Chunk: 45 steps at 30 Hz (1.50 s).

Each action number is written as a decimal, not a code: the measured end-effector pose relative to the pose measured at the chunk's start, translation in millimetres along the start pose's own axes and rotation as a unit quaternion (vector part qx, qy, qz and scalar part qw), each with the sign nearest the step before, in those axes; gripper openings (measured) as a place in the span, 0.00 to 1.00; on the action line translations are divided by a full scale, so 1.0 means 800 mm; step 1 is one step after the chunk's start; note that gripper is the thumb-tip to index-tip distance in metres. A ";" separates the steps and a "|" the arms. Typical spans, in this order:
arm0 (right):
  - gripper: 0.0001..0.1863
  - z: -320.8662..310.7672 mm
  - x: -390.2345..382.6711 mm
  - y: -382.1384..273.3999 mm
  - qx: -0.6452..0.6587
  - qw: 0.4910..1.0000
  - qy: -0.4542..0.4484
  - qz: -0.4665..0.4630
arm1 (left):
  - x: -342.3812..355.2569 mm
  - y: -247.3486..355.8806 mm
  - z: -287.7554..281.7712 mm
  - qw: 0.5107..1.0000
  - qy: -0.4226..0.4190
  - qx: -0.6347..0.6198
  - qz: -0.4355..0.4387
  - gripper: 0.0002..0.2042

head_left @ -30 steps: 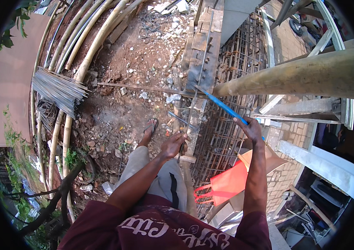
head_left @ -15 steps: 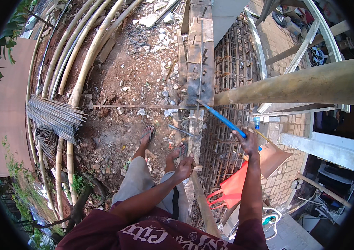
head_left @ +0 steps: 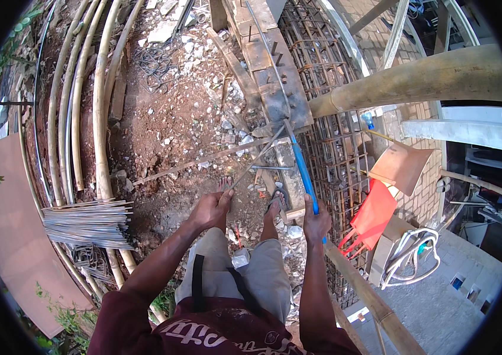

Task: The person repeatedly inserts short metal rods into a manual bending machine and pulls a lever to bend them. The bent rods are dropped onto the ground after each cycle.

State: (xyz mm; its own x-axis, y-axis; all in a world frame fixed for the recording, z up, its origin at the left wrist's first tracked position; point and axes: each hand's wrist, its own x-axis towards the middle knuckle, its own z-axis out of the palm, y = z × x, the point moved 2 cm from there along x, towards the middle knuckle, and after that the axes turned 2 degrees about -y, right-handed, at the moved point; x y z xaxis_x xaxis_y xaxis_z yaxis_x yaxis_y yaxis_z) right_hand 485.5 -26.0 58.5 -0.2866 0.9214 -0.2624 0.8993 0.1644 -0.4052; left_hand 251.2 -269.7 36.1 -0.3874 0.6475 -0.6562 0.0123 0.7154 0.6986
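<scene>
My left hand (head_left: 212,210) is closed around the near end of a thin steel rod (head_left: 252,163), which slants up to a wooden bench with metal pegs (head_left: 265,36). Along the bench top the rod runs on past the pegs, making an angle at the dark metal plate (head_left: 291,105). In my right hand (head_left: 317,222) is the blue handle of a rebar bending bar (head_left: 302,165). Its metal tip meets the rod at the plate's near end. Whether the tip grips the rod is too small to tell.
Cut steel rods (head_left: 88,225) lie bundled across bamboo poles (head_left: 100,118) at left. Right of the bench runs a rebar cage (head_left: 331,89), crossed by a thick bamboo pole (head_left: 416,80). A red bag (head_left: 375,213) hangs beside it. Rubble covers the ground around my feet.
My left hand has swung left and up with the rod's near end, so the rod is now angled. My right hand has come down and left, turning the blue bar steeper. The view has turned.
</scene>
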 end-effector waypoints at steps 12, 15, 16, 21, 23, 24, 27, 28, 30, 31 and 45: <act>0.27 -0.033 0.037 0.016 0.002 0.985 -0.173 -0.030 | -0.023 0.024 0.086 0.919 0.361 -0.085 -0.138 0.20; 0.26 -0.043 0.062 0.035 0.061 0.948 -0.303 -0.070 | -0.018 0.021 0.115 0.874 0.460 -0.091 -0.126 0.15; 0.26 -0.045 0.071 0.044 0.149 0.899 -0.411 0.019 | -0.016 0.021 0.119 0.862 0.485 -0.096 -0.111 0.15; 0.22 -0.038 0.086 0.048 0.249 0.779 -0.572 0.063 | -0.009 0.021 0.106 0.830 0.518 -0.143 -0.148 0.14; 0.20 -0.028 0.074 0.042 0.271 0.786 -0.552 0.067 | -0.006 0.021 0.089 0.838 0.520 -0.117 -0.120 0.15; 0.20 -0.023 0.064 0.040 0.276 0.796 -0.534 0.066 | -0.004 0.018 0.080 0.845 0.509 -0.107 -0.125 0.15; 0.22 -0.015 0.033 0.038 0.271 0.820 -0.497 0.086 | 0.001 0.000 0.050 0.867 0.478 -0.099 -0.098 0.14; 0.23 -0.012 0.021 0.036 0.279 0.823 -0.486 0.089 | 0.003 -0.007 0.037 0.874 0.470 -0.096 -0.077 0.14; 0.23 0.010 -0.007 0.022 0.321 0.821 -0.463 0.095 | 0.008 -0.017 -0.001 0.889 0.456 -0.045 -0.029 0.14; 0.23 0.026 -0.023 0.009 0.345 0.808 -0.468 0.099 | 0.014 -0.021 -0.026 0.894 0.448 -0.011 -0.019 0.15; 0.26 0.135 -0.087 -0.052 0.446 0.797 -0.395 0.098 | 0.086 0.005 -0.135 0.946 0.317 0.071 0.014 0.18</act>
State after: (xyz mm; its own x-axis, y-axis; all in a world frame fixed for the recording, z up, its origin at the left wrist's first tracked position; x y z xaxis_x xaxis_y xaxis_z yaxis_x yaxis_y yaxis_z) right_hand 432.0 -135.4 -1.1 -0.6050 0.3318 -0.7238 0.4600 -0.5964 -0.6578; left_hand 124.8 -250.5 24.5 -0.8596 0.4114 -0.3030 0.1374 0.7573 0.6384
